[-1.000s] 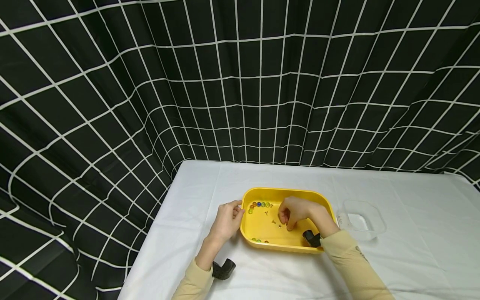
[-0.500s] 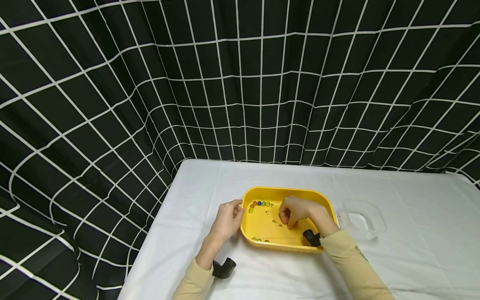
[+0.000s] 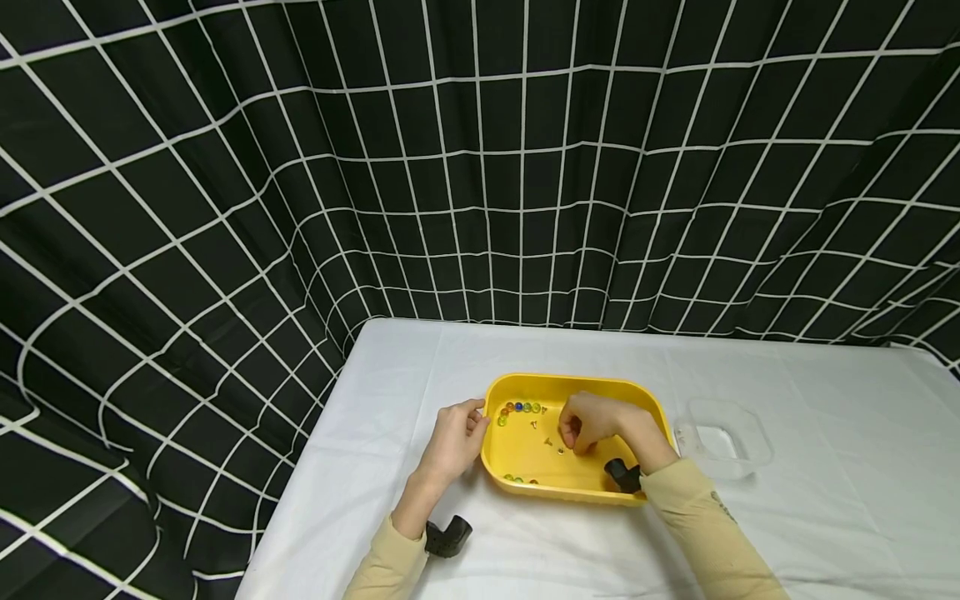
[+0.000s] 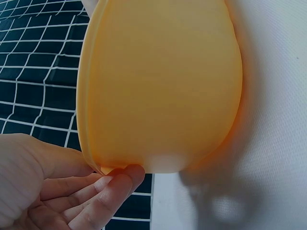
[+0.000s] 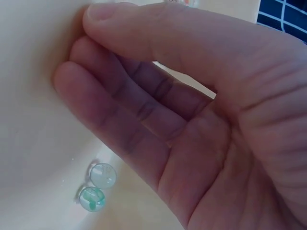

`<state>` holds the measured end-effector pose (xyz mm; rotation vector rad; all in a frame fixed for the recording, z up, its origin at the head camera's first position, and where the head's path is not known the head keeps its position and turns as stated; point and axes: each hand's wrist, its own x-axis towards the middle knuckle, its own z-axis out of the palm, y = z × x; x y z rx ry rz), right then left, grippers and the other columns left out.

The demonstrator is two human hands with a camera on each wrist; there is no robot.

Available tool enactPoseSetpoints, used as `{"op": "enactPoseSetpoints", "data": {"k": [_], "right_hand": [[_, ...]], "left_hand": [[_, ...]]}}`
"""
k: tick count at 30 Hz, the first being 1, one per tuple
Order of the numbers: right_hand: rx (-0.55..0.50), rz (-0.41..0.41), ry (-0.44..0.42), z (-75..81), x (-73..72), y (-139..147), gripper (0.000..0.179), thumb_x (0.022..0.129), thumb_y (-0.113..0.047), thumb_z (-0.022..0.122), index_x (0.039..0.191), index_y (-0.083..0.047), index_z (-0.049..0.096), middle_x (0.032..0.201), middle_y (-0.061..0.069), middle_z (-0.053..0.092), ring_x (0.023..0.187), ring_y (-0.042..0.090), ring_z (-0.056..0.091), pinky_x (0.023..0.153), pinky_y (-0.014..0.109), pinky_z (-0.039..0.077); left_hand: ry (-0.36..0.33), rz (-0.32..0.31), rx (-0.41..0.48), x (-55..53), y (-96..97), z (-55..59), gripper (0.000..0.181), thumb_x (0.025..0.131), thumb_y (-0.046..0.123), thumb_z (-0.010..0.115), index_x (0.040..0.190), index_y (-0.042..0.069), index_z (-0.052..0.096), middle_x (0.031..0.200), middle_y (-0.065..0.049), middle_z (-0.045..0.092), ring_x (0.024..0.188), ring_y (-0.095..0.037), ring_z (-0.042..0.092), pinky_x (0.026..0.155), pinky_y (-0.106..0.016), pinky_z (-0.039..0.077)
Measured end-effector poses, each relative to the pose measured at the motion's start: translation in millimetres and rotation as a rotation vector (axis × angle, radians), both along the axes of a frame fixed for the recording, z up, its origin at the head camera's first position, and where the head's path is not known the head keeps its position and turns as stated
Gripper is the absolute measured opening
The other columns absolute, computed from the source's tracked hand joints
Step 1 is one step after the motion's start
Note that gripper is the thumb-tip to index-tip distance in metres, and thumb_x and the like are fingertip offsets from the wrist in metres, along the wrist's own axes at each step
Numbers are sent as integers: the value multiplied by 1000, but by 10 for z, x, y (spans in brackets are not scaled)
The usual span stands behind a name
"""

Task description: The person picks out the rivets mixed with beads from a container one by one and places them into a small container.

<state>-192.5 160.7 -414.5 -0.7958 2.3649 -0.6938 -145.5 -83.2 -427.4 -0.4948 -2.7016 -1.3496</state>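
Note:
My left hand (image 3: 453, 440) grips the left end of a yellow plastic tray (image 3: 555, 496); in the left wrist view its thumb and fingers pinch the rim (image 4: 85, 96). Inside the tray is my right hand (image 3: 596, 421), fingers curled and tips down at the floor. The right wrist view shows thumb and fingertips close together, and whether something is between them is hidden. Small brass-coloured screws (image 3: 548, 442) lie just left of those fingers. Glass marbles (image 3: 519, 407) line the tray's far left corner, and several more (image 3: 517, 479) sit along the near wall.
A clear plastic container (image 3: 723, 442) stands on the white cloth right of the tray. Each wrist wears a black camera mount (image 3: 448, 537). A black curtain (image 3: 517, 167) with a white grid hangs behind and to the left of the table.
The right hand's fingertips have drawn in slightly at the tray floor. The left hand, tray, marbles and loose screws look the same apart from a tiny shift of the whole view.

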Motion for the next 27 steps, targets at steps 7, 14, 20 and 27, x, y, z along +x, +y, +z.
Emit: {"op": "enactPoseSetpoints", "data": {"k": [7,14,20,27], "right_hand": [[-17,-5,-14,21,7,22,15,68,12,69,66,-2,64,59,-1,55,52,6,46,49,17,39],[-34,-23,-23,84,14,30,12,67,12,66,67,0,64,60,1,56,53,7,46,50,18,39],[-59,-24,-11,171,17,62,11,68,13,65,68,2,63,62,4,57,53,8,47,50,19,42],[-58,-44,20,248,23,110,13,69,14,62,68,1,61,62,3,55,53,8,47,50,20,44]], "left_hand": [[12,0,-8,-2,6,-6,27,87,-3,60,110,-14,59,79,-11,61,66,-12,60,57,-17,50],[7,-1,-4,6,3,2,27,87,-1,60,111,-14,59,80,-11,61,66,-13,60,57,-17,50],[7,-1,-5,1,5,0,27,87,-2,60,111,-14,59,80,-12,62,67,-14,60,58,-17,50],[-2,8,-11,-6,4,-7,28,88,-1,59,112,-14,58,81,-11,61,67,-13,60,58,-17,50]]}}
